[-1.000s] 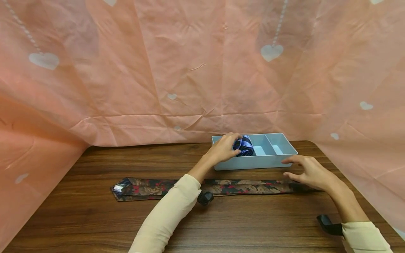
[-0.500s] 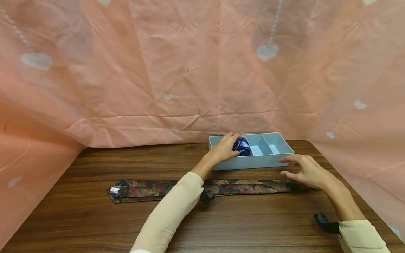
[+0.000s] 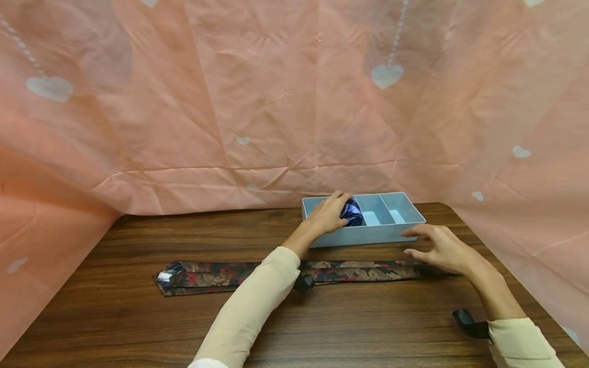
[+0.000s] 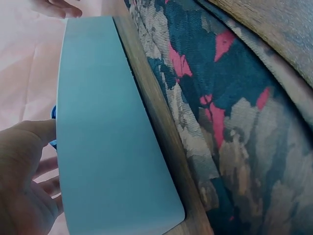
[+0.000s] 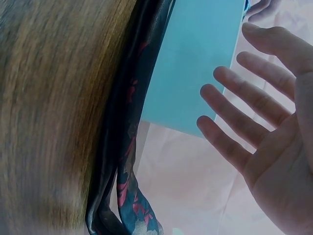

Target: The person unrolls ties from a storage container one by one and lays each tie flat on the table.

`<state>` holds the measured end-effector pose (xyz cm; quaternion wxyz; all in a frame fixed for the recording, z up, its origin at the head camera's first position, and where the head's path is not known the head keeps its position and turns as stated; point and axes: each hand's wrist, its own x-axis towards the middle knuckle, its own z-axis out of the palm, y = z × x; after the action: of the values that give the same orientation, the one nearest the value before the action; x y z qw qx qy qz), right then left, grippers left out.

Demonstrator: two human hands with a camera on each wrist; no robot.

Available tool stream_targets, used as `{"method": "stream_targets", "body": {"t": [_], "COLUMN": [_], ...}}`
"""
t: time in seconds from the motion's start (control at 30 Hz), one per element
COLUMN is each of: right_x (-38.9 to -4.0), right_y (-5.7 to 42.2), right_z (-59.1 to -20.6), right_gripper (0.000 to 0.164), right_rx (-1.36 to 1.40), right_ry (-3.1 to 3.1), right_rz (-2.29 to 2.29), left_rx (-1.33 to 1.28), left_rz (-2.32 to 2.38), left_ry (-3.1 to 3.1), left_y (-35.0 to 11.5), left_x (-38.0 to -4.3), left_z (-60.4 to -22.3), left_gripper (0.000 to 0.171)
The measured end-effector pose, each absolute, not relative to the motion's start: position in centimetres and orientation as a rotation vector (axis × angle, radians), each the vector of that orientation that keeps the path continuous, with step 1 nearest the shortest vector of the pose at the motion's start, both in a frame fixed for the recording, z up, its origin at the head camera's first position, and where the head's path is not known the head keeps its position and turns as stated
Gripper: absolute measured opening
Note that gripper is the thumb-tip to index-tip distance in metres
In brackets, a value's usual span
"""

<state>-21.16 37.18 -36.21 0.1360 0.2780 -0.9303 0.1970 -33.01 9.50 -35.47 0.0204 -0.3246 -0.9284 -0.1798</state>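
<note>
In the head view a light blue box [image 3: 368,236] with three compartments stands at the back of the table. A rolled blue striped necktie [image 3: 352,212] sits in its left compartment. My left hand [image 3: 325,214] reaches over the box's left part and grips that roll between thumb and fingers; the palm covers part of it. My right hand [image 3: 444,250] hovers by the box's right front corner, fingers spread and holding nothing, as the right wrist view confirms. Below both hands a dark floral necktie [image 3: 363,272] lies lengthwise, partly hidden by the left sleeve [image 3: 250,306].
The box's middle compartment [image 3: 374,217] and right compartment [image 3: 397,216] show bare floors. Pink cloth [image 3: 276,102] with white hearts hangs behind and at both sides of the wooden table [image 3: 115,317]. A black wrist mount [image 3: 470,324] juts from the right forearm.
The whole scene shifts slightly left in the head view. My left hand stays at the rolled necktie, and the right hand keeps its spread pose beside the box.
</note>
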Motion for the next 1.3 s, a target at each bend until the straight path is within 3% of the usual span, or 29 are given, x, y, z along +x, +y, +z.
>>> {"method": "stream_targets", "body": {"t": [0.5, 1.3], "right_x": [-21.04, -21.12], "right_y": [37.11, 36.93], "right_z": [-36.15, -36.10], "right_gripper": [0.037, 0.037], "right_rx": [0.842, 0.834], "right_ry": [-2.652, -2.672], "right_rz": [0.528, 0.544], "left_rx": [-0.998, -0.983], "left_rz": [-0.522, -0.717], "left_ry": [-2.898, -2.803], "left_y": [10.13, 9.42], "left_x": [-33.43, -33.63], "left_z": [-35.81, -36.30], "left_gripper": [0.076, 0.071]}}
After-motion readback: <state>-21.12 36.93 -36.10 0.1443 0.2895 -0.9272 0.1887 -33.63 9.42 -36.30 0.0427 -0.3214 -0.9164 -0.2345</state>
